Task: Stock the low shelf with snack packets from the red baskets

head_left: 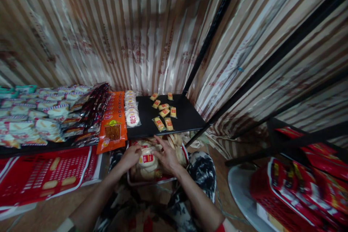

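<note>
Apparently the left hand (132, 157) curls at a round, white, red-labelled plastic packet (147, 158), though I cannot tell whether it grips; the right hand (168, 156), fingers spread, meets the other side; more fill the red, pale-rimmed plastic basket (186, 153); one similar row (132, 116) already lines the flat black shelf (189, 116).

You're seemingly working in a shop: wrapped snacks (53, 110) are lining a black shelf (185, 114), a red basket (78, 168) sitting below it.
</note>
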Motion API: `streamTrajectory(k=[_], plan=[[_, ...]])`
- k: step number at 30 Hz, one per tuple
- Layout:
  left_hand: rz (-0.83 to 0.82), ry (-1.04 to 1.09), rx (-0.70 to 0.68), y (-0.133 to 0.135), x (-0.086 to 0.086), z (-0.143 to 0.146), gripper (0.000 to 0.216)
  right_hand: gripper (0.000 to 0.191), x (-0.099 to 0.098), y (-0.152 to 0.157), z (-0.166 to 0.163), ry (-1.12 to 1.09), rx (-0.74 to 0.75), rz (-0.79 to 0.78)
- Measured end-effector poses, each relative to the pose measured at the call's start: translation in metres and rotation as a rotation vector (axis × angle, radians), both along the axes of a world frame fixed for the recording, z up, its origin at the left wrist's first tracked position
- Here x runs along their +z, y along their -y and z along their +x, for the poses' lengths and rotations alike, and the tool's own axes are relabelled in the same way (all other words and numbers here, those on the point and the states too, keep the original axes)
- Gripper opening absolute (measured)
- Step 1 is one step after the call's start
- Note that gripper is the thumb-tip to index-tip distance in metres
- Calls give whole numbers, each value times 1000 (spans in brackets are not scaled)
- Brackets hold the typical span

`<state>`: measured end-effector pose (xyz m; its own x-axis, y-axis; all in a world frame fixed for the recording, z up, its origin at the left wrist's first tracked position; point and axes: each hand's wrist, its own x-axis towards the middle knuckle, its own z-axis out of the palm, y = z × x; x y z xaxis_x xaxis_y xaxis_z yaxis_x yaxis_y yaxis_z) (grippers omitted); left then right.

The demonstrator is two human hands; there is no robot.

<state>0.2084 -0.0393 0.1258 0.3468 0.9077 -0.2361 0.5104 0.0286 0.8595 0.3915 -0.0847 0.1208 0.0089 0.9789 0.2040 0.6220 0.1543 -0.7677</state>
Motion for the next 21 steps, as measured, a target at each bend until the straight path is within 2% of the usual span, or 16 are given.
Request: streamTrajectory(k=[2, 5, 9, 13, 17, 19, 21], plan=[[85, -126, -117, -4, 12, 1, 24, 53, 9, 0, -3, 35, 132, -16], [159, -222, -198, -9, 25, 4, 24, 40, 15, -1, -7, 104, 252, -64], [188, -133, -183, -17, 28, 3, 26, 32, 12, -4, -11, 46, 207, -114], [201, 11, -23, -27, 25, -5, 34, 21, 5, -12, -14, -168, 99, -194], [499, -73, 228, -24, 23, -12, 31, 21, -3, -28, -24, -499, 43, -271], [642, -136, 306, -18, 20, -13, 31, 23, -6, -39, -30, -672, -3, -311], [715, -196, 347, -14, 15, -12, 31, 26, -7, -52, -37, -792, -49, -326]])
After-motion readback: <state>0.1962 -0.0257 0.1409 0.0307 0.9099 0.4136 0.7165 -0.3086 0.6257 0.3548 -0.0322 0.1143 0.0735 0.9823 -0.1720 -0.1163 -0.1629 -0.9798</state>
